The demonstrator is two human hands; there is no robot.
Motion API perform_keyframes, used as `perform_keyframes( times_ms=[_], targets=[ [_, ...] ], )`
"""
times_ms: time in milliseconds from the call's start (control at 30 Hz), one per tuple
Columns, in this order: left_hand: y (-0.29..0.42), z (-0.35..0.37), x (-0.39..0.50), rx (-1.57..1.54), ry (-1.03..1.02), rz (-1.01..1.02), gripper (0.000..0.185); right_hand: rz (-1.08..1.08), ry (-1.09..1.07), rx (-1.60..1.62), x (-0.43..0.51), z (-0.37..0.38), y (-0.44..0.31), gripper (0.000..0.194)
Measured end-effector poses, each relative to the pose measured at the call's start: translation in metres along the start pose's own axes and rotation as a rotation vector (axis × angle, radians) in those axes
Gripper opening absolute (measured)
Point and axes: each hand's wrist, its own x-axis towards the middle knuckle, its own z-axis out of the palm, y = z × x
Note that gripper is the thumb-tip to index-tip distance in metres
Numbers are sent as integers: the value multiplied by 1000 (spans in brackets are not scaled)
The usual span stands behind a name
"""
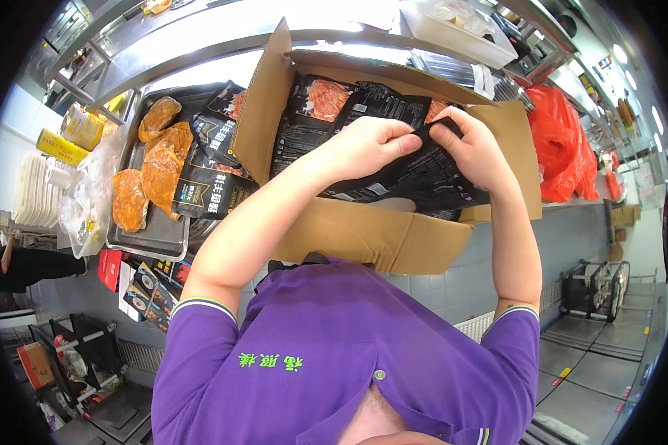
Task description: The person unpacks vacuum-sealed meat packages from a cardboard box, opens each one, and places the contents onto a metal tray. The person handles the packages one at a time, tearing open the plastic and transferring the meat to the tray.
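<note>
Both my hands pinch the edge of a black printed food pouch [437, 175] above an open cardboard box [378, 236]. The thumb and fingers of my left hand [381, 142] grip it beside my right hand [467, 142], which bends the edge up. I cannot tell whether the pouch is torn. More black pouches [325, 100] with red meat pictured on them lie inside the box. Left of the box, a dark metal tray [147, 245] holds several orange-brown pieces of marinated meat [167, 164] in clear wrap. Black packs [217, 189] lie at the tray's right side.
A steel shelf rail [200, 58] runs behind the box. Red plastic bags [559, 144] stand to the right. A white bin [462, 33] sits on the shelf. Yellow cans [80, 128] and a clear bag [86, 206] are at left. Another person [33, 267] stands at far left.
</note>
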Motion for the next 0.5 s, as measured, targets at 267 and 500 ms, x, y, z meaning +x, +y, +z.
perform_keyframes(
  times_ms=[267,500],
  targets=[
    [9,0,-7,33,-97,-70,31,1,4,16,-8,6,1,30],
    [2,13,-8,342,-133,-42,26,-81,-167,-191,-11,15,0,37]
  ],
)
